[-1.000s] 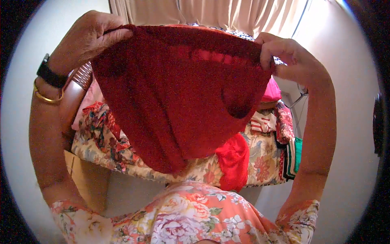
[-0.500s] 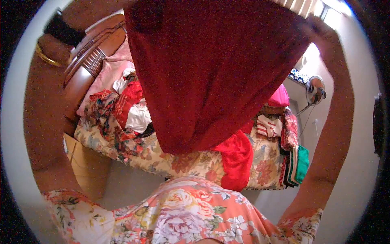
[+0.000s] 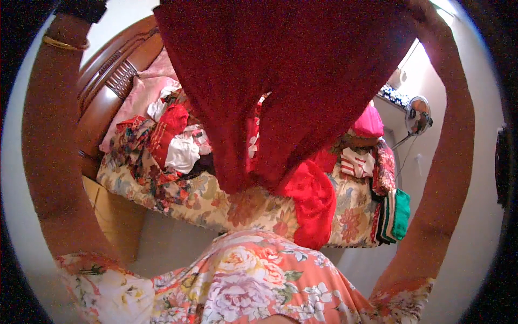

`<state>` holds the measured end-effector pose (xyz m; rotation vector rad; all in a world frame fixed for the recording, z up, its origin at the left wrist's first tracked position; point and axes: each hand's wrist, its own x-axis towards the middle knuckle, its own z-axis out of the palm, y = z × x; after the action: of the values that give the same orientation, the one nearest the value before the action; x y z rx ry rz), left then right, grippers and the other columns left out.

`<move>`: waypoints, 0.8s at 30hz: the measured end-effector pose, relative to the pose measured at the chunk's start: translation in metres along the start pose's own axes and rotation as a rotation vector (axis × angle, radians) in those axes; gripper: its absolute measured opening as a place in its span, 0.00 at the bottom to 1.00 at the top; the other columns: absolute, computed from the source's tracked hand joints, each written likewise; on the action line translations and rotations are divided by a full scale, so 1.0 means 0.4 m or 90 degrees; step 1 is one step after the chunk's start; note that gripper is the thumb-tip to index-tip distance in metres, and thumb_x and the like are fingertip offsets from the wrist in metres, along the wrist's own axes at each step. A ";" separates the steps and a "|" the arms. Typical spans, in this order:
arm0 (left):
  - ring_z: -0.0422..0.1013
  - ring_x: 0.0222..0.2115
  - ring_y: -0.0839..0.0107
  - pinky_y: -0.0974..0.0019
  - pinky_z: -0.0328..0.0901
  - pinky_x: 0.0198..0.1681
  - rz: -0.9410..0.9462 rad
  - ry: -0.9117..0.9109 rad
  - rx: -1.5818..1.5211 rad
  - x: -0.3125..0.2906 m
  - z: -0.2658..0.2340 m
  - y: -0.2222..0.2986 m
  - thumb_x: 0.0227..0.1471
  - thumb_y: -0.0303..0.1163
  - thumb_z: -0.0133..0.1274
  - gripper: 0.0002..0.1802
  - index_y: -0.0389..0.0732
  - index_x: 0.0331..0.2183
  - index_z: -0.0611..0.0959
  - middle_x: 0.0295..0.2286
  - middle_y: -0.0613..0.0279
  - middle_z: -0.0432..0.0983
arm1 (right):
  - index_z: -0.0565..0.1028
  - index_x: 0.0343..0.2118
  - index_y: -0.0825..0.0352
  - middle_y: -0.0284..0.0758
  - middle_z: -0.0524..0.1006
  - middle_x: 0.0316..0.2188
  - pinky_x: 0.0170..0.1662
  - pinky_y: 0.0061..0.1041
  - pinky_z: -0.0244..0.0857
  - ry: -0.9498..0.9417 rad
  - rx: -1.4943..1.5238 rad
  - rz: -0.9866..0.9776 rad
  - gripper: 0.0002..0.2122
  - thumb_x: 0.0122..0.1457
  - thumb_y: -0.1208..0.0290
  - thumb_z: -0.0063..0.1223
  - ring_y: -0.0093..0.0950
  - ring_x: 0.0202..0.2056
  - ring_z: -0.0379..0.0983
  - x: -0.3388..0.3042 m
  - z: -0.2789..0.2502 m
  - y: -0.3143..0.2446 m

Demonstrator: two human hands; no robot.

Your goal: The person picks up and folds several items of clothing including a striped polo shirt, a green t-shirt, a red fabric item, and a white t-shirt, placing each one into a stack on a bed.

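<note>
Both arms raised high, forearms rising from the lower corners toward the top edge. Left forearm (image 3: 51, 156) near vertical, elbow bent low, a gold bangle and dark watch strap at the wrist. Right forearm (image 3: 450, 162) arching up and inward. Both hands out of frame above, grip unseen. Floral sleeves at the elbows.

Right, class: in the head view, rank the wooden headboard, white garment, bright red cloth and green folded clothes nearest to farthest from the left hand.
Judged from the left wrist; hand is cropped.
1. wooden headboard, upper left
2. white garment, on the bed
3. bright red cloth, over bed's front edge
4. green folded clothes, far right
</note>
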<state>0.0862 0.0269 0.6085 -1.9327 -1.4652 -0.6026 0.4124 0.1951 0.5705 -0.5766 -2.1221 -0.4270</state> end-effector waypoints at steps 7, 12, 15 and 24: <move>0.72 0.35 0.69 0.69 0.69 0.43 -0.274 0.039 -0.520 -0.044 0.087 0.043 0.47 0.33 0.62 0.22 0.31 0.40 0.75 0.34 0.55 0.75 | 0.72 0.47 0.69 0.36 0.76 0.41 0.50 0.24 0.62 -0.078 0.138 0.092 0.14 0.61 0.69 0.47 0.26 0.41 0.72 -0.014 0.022 0.181; 0.73 0.37 0.65 0.66 0.69 0.45 0.000 0.059 0.044 -0.122 0.160 0.019 0.51 0.29 0.57 0.17 0.32 0.41 0.75 0.36 0.54 0.76 | 0.71 0.49 0.71 0.37 0.75 0.43 0.51 0.25 0.62 0.035 0.466 0.323 0.17 0.60 0.67 0.47 0.27 0.43 0.72 -0.061 0.091 0.047; 0.73 0.35 0.67 0.67 0.70 0.41 -0.472 0.097 -0.728 -0.107 0.219 0.074 0.54 0.35 0.55 0.18 0.32 0.41 0.74 0.34 0.55 0.76 | 0.70 0.49 0.72 0.39 0.75 0.43 0.52 0.26 0.63 0.053 0.595 0.402 0.18 0.59 0.66 0.49 0.30 0.42 0.72 -0.085 0.104 0.024; 0.73 0.33 0.75 0.73 0.68 0.38 -0.031 -0.128 -1.079 -0.273 0.234 -0.005 0.54 0.32 0.53 0.10 0.43 0.39 0.75 0.34 0.67 0.75 | 0.70 0.47 0.70 0.40 0.74 0.43 0.50 0.31 0.65 -0.173 1.063 0.160 0.20 0.56 0.63 0.54 0.31 0.44 0.71 -0.222 0.052 -0.066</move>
<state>0.0527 0.0210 0.4686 -3.1314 -1.0259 -2.1891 0.4298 0.1618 0.4831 0.1382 -1.8253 1.5157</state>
